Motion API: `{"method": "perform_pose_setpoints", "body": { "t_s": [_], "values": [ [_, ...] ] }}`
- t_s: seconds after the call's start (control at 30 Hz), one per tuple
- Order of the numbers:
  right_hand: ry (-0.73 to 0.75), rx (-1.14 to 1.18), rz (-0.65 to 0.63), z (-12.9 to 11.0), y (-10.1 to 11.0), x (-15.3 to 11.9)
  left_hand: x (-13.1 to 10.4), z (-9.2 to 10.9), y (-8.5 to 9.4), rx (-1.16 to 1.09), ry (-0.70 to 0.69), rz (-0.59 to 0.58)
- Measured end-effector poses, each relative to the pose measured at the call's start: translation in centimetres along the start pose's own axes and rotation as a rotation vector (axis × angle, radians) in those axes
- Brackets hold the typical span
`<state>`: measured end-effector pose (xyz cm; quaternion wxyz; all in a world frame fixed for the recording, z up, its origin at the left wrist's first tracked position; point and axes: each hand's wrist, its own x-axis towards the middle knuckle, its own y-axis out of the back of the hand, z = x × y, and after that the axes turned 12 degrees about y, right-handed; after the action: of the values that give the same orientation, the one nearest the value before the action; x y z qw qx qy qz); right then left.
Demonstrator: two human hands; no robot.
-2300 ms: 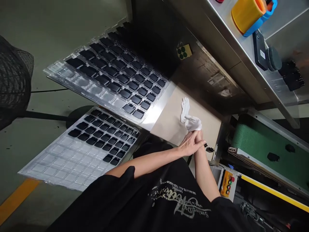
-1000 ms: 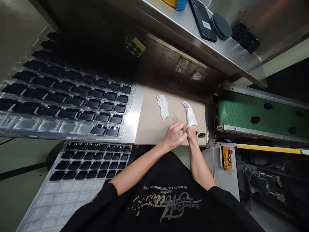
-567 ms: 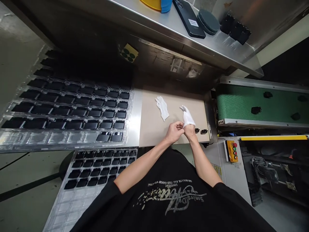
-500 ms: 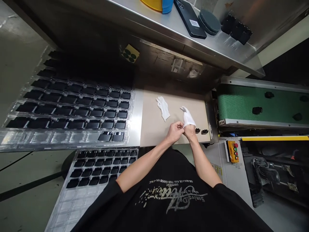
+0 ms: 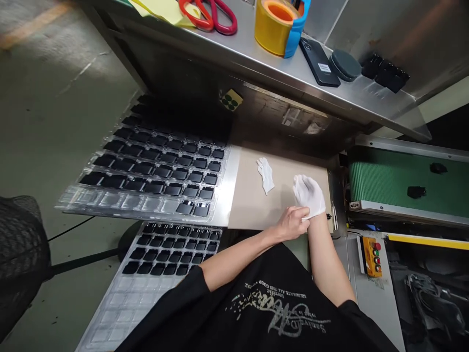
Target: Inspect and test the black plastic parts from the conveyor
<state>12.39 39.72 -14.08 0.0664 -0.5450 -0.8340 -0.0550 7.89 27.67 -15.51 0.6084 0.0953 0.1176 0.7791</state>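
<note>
My right hand (image 5: 309,194) wears a white glove pulled down to the wrist. Its fingers are loosely bent and hold nothing. With bare fingers closed, my left hand (image 5: 292,222) pinches the glove's cuff at the inner wrist. A second white glove (image 5: 266,175) lies flat on the beige work surface (image 5: 251,208), left of my hands. Beyond my right wrist, a small black part (image 5: 329,216) shows at the surface's right edge.
Clear plastic trays (image 5: 142,203) of black parts lie left, one above another. A green conveyor (image 5: 384,181) carries black parts at right, above a yellow button box (image 5: 373,256). The metal shelf (image 5: 234,46) ahead holds scissors (image 5: 223,19), yellow tape (image 5: 271,32) and a phone (image 5: 319,63).
The gloved right hand has turned and its fingers have bent from a more outstretched pose. The left hand still grips the cuff. The camera view has shifted left.
</note>
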Motion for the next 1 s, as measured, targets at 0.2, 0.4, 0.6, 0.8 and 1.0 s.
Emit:
{"method": "perform_pose_setpoints", "body": {
  "t_s": [0.2,0.4,0.6,0.8,1.0],
  "values": [
    [-0.337,0.648,0.227,-2.2,0.0,1.6,2.8,-1.2,0.8,-0.021,0.129,0.126],
    [-0.23,0.633,0.17,-1.5,-1.2,2.9,4.3,-1.5,1.0,-0.071,0.349,0.187],
    [-0.021,0.362,0.12,-1.2,-1.1,5.0,1.9,0.6,1.2,-0.086,0.259,-0.131],
    [0.306,-0.464,0.084,-1.5,-2.8,3.9,1.8,0.4,2.4,0.029,0.262,0.121],
    [0.175,-0.619,-0.123,-0.1,-1.9,3.3,2.2,1.0,5.4,0.535,-0.016,0.281]
  ]
}}
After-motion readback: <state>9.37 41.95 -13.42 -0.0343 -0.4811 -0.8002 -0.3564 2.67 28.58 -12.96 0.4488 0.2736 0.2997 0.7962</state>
